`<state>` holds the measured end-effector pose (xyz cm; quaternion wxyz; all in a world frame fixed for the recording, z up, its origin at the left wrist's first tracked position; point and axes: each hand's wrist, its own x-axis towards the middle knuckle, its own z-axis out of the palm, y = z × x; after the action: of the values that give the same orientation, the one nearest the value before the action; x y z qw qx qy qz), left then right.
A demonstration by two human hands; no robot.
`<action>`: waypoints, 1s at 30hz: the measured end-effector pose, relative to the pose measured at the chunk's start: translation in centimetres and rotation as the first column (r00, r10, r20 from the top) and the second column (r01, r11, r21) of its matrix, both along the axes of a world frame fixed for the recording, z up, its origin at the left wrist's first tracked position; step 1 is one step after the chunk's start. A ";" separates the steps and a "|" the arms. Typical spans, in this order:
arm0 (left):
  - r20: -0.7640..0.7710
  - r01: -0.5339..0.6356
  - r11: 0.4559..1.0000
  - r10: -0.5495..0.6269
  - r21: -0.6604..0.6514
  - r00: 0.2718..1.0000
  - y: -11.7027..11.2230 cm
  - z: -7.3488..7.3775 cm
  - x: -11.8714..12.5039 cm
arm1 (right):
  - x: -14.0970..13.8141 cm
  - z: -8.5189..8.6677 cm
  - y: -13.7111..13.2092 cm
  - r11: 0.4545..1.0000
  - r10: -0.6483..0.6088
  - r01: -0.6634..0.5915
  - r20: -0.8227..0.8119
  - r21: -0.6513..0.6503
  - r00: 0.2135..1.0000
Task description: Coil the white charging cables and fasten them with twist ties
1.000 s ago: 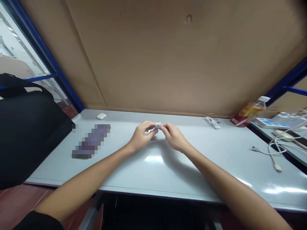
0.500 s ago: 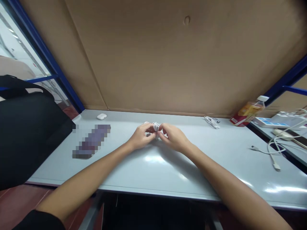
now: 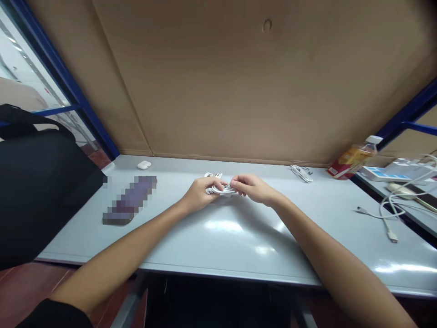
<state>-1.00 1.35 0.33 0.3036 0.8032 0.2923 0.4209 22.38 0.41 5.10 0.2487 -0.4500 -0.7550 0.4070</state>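
Note:
A bundled white cable (image 3: 221, 189) is held just above the grey table, in the middle of the head view. My left hand (image 3: 201, 193) wraps its fingers and thumb round the left part of the bundle. Fingertips of my right hand (image 3: 252, 187) pinch the bundle's right end. White loops stick out above my left thumb; whether they belong to the same cable I cannot tell.
On the table (image 3: 191, 246) lie a white earbud case (image 3: 144, 165), a pixelated purple object (image 3: 134, 198) and another coiled cable (image 3: 302, 173). A drink bottle (image 3: 355, 157) leans at the right, near loose white cables (image 3: 385, 214). A black bag (image 3: 44, 191) stands left.
The bundle has turned from end-on to lying lengthwise between my hands. My right hand has shifted slightly right, its fingertips now at the bundle's right end.

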 end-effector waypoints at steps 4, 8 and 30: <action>-0.138 0.058 0.977 -0.030 0.203 0.990 -0.5 -0.1 0.2 | 1.2 0.1 0.7 1.000 -0.013 0.014 0.043 -0.022 0.999; -0.214 0.140 0.949 -0.079 0.284 0.974 -1.1 -0.5 0.7 | 2.4 0.4 1.4 0.998 -0.034 0.038 0.097 -0.042 0.995; -0.347 -0.007 0.964 0.103 0.266 0.932 -2.0 0.2 1.1 | 0.6 0.1 -1.0 0.978 -0.171 0.087 0.483 0.192 0.859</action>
<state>0.13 -0.60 0.50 0.1253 0.8906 0.3075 0.3108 22.94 -0.61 5.22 0.1090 -0.5673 -0.7921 0.1969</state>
